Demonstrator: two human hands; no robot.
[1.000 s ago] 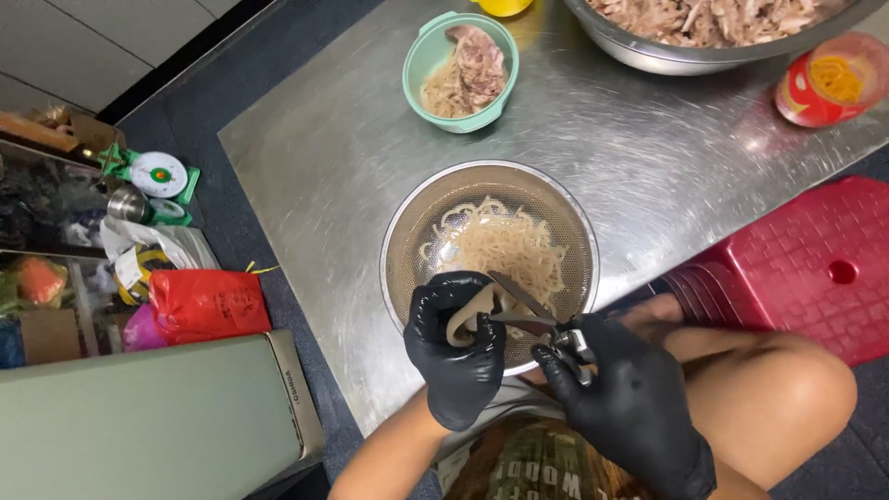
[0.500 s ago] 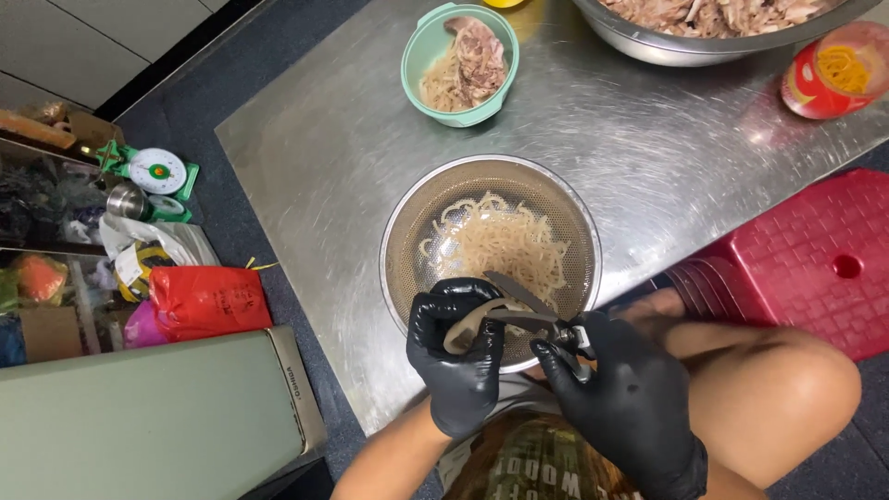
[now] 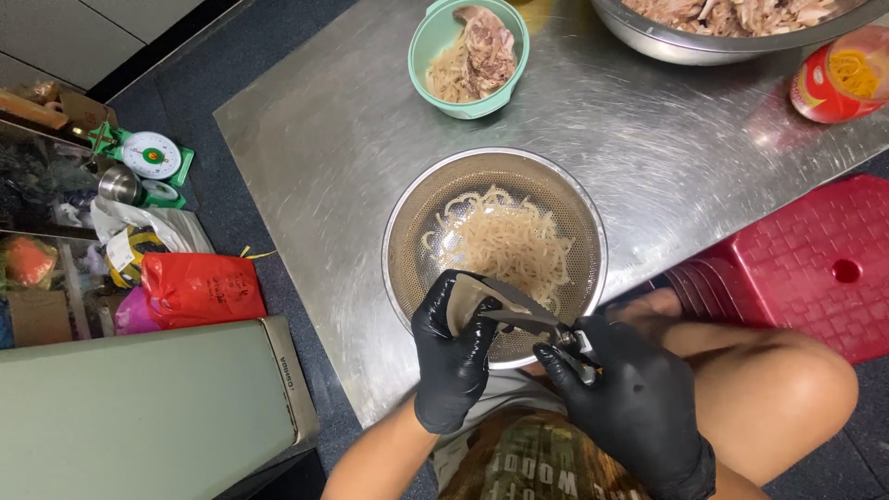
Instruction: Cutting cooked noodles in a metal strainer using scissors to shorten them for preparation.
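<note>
My left hand point(image 3: 452, 356), in a black glove, holds a pale flat piece of meat point(image 3: 460, 301) over the near rim of a round metal strainer bowl point(image 3: 412, 218). My right hand point(image 3: 634, 407), also gloved in black, grips a pair of scissors point(image 3: 528, 319) whose open blades straddle the pale piece. Thin pale cut strips point(image 3: 505, 243) lie heaped inside the strainer. Both hands hover close together just above the table's front edge.
A green bowl point(image 3: 428, 42) with meat sits at the back of the steel table point(image 3: 315, 148). A large metal bowl point(image 3: 667, 42) of shredded meat and a red jar point(image 3: 838, 88) stand far right. A red plastic stool point(image 3: 806, 268), a kitchen scale point(image 3: 148, 157) and bags surround the table.
My left hand turned the pale piece flatter and raised it slightly between the scissor blades. The view shifted a little; bowls stayed put.
</note>
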